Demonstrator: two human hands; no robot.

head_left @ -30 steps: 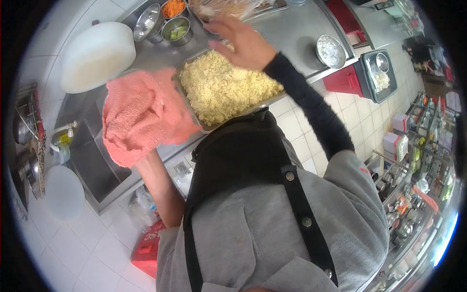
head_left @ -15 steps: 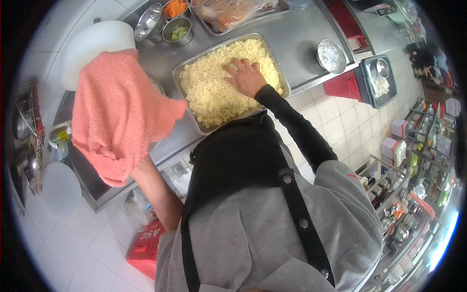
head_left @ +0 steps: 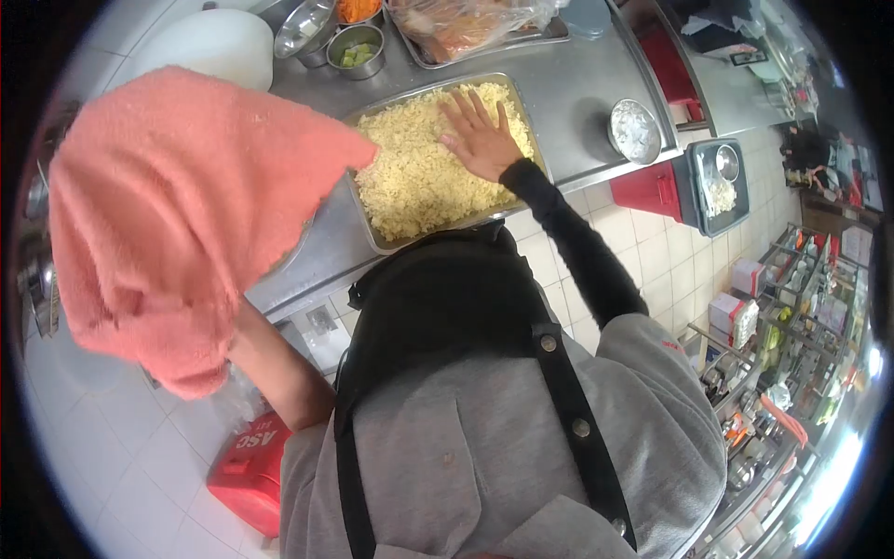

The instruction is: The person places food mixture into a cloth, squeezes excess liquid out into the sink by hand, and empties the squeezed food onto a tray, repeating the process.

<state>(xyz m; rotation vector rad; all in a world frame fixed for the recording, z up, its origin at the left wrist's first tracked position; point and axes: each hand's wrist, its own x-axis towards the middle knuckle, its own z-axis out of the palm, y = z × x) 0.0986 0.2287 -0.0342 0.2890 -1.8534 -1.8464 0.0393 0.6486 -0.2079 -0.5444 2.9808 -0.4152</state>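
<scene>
A metal tray [head_left: 375, 239] on the steel counter holds a broad layer of pale yellow, crumbly food [head_left: 410, 191] that looks like grain or rice. My right hand [head_left: 481, 142] lies palm down on it, or just above, fingers spread and holding nothing. On the left, a pink terry towel [head_left: 177, 214] is held up close to the camera and hangs over my left hand. Only the wrist [head_left: 240, 340] shows below the cloth; the fingers are hidden. One towel corner reaches over the tray's left edge.
Behind the tray stand metal bowls of green pieces [head_left: 356, 54] and orange shreds [head_left: 358, 9], and a plastic-covered tray [head_left: 475, 28]. A bowl of white contents [head_left: 635, 130] sits near the counter's right edge. A red bin [head_left: 647, 194] is beyond it.
My left hand has raised the towel toward the camera and further left, so it looks larger. My right hand's fingers have spread and straightened over the yellow food.
</scene>
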